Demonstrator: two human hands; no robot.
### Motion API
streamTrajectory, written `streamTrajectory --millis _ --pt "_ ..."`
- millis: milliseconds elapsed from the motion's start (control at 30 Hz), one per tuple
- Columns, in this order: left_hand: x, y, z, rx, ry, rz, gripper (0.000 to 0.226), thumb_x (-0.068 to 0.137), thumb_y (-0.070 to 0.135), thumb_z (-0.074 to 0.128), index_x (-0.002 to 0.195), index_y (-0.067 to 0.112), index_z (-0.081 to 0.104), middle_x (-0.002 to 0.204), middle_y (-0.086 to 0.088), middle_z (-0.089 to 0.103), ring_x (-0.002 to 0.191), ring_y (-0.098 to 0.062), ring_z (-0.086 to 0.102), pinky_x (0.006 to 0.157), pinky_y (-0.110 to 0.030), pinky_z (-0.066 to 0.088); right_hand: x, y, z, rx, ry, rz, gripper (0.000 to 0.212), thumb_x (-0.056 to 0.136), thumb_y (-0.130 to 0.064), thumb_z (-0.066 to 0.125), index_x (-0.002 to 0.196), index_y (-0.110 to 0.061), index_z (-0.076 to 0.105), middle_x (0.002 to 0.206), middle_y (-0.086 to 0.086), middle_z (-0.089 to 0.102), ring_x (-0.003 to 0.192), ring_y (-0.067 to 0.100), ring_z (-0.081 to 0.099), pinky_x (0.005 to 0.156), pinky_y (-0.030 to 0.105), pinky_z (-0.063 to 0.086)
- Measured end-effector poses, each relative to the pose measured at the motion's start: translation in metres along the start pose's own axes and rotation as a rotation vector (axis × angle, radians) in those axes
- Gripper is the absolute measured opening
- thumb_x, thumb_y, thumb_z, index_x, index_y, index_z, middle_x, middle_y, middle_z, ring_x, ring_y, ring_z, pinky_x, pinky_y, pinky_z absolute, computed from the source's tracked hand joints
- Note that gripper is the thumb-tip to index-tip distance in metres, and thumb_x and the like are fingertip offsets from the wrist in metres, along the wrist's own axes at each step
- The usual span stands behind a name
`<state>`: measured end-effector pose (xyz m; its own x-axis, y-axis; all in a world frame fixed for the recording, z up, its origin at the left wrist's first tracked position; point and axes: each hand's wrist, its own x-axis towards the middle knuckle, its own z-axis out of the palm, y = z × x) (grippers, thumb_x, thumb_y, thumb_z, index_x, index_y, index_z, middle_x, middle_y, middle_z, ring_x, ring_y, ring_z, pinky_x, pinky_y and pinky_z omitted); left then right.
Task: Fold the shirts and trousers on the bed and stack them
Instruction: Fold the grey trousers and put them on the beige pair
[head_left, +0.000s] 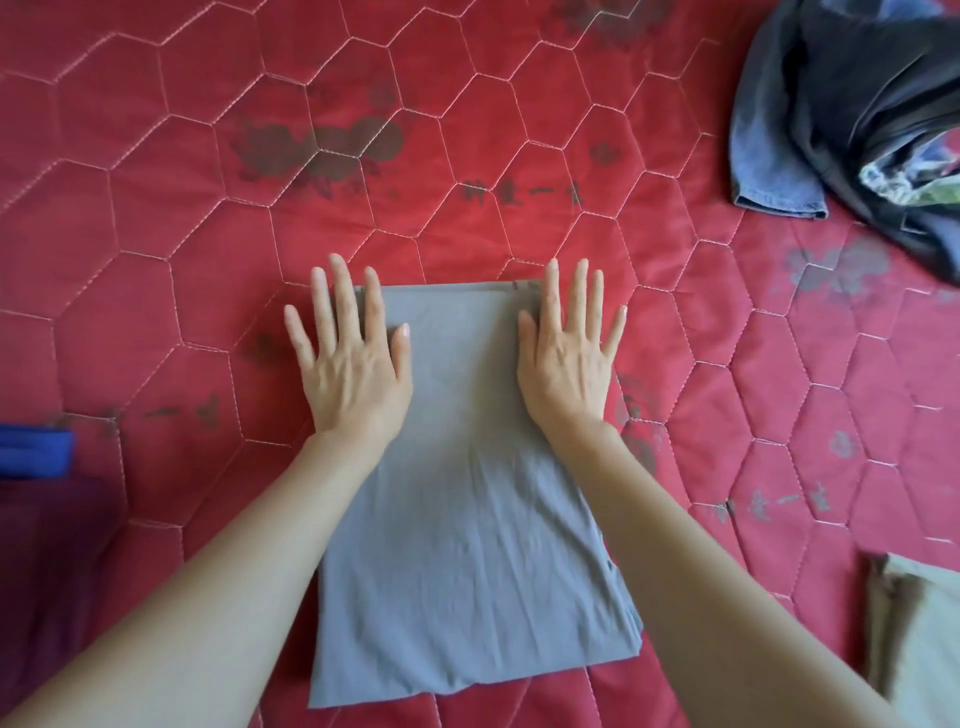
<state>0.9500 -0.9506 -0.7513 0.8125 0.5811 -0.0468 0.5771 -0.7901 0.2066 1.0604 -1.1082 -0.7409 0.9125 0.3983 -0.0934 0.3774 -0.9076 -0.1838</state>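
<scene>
Fingers of both hands lie flat (spread, gripping nothing) along grey shirt's side edges.

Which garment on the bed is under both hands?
The grey garment, flat at centre. The dark pile, beige piece and blue piece lie untouched.

Both forearms are bare with no sleeve showing, and the left hand and right hand wear no rings, watch or gloves, their fingernails short and unpainted.
</scene>
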Motion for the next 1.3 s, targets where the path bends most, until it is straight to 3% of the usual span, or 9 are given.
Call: streamTrajectory --millis 100,167,300,500,733,933,1100,1200,1300 --pt "-0.036 0.001 -0.005 0.032 0.099 0.206 0.057 0.101 0.035 0.028 0.154 0.015 0.021 0.162 -0.011 0.010 0.150 -0.030 0.007 0.117 -0.055 0.002 -0.054 -0.015 0.002 0.006 0.146 -0.114 0.055 0.099 -0.031 0.032 0.152 -0.020 0.026 0.160 0.013 0.017 0.149 0.028 0.011 0.118 0.055 0.007" --pt "-0.072 -0.004 -0.003 0.071 0.097 0.343 0.055 0.101 0.036 0.027 0.153 0.018 0.025 0.162 -0.010 0.014 0.149 -0.029 0.011 0.118 -0.055 0.005 -0.098 -0.019 0.012 0.008 0.119 -0.166 0.053 0.099 -0.032 0.035 0.151 -0.021 0.032 0.158 0.013 0.022 0.148 0.027 0.015 0.118 0.056 0.011" --pt "-0.119 -0.033 0.007 0.095 -0.049 0.320 0.057 0.097 0.039 0.031 0.151 0.020 0.033 0.160 -0.009 0.021 0.148 -0.030 0.019 0.112 -0.059 0.020 -0.142 0.003 0.024 -0.063 -0.022 -0.172 0.053 0.099 -0.041 0.034 0.150 -0.026 0.031 0.159 0.004 0.023 0.148 0.020 0.014 0.117 0.057 0.016" --pt "-0.122 -0.035 0.001 0.132 -0.151 0.253 0.060 0.097 0.041 0.028 0.153 0.019 0.024 0.161 -0.008 0.017 0.149 -0.028 0.011 0.116 -0.058 0.011 -0.153 0.023 0.016 -0.059 -0.118 0.024 0.057 0.099 -0.047 0.022 0.153 -0.034 0.011 0.162 0.000 0.010 0.150 0.019 0.003 0.118 0.056 0.006" --pt "-0.049 -0.018 -0.019 0.181 -0.192 0.415 0.060 0.101 0.044 0.029 0.152 0.014 0.027 0.160 -0.013 0.019 0.148 -0.034 0.015 0.117 -0.058 0.010 -0.201 0.040 0.001 0.032 -0.109 0.214 0.067 0.095 -0.054 0.026 0.153 -0.022 0.019 0.160 0.010 0.018 0.149 0.025 0.009 0.119 0.054 0.009" --pt "0.023 0.013 -0.018 0.327 -0.286 0.583 0.066 0.099 0.053 0.016 0.155 0.021 0.001 0.163 -0.005 0.000 0.150 -0.028 0.000 0.118 -0.053 0.001 -0.255 0.037 0.000 0.112 -0.018 0.392 0.069 0.093 -0.055 0.032 0.152 -0.019 0.024 0.159 0.016 0.019 0.148 0.027 0.015 0.118 0.053 0.017" --pt "0.052 0.026 -0.016 0.233 -0.380 0.637 0.076 0.097 0.058 0.025 0.155 0.014 0.001 0.162 -0.007 0.014 0.147 -0.027 0.014 0.117 -0.049 0.015 -0.273 0.005 0.006 0.404 0.068 0.698 0.084 0.091 -0.059 0.040 0.152 -0.019 -0.002 0.161 0.015 -0.004 0.150 0.026 0.006 0.121 0.033 0.014" --pt "0.060 0.032 -0.017 0.116 -0.368 0.587 0.083 0.092 0.062 0.041 0.152 0.009 0.019 0.152 -0.011 0.029 0.137 -0.034 0.029 0.108 -0.050 0.028 -0.274 -0.026 0.010 0.606 0.179 0.926 0.087 0.091 -0.051 0.046 0.153 -0.014 -0.004 0.162 0.010 0.000 0.149 0.018 0.004 0.109 0.003 0.000" --pt "0.066 0.038 -0.018 0.061 -0.345 0.498 0.082 0.083 0.066 0.054 0.138 0.007 0.040 0.135 -0.017 0.041 0.123 -0.037 0.039 0.100 -0.051 0.034 -0.267 -0.055 0.014 0.703 0.345 1.068 0.085 0.093 -0.038 0.056 0.154 -0.009 0.005 0.160 0.010 0.014 0.147 0.018 0.014 0.104 -0.003 0.001"
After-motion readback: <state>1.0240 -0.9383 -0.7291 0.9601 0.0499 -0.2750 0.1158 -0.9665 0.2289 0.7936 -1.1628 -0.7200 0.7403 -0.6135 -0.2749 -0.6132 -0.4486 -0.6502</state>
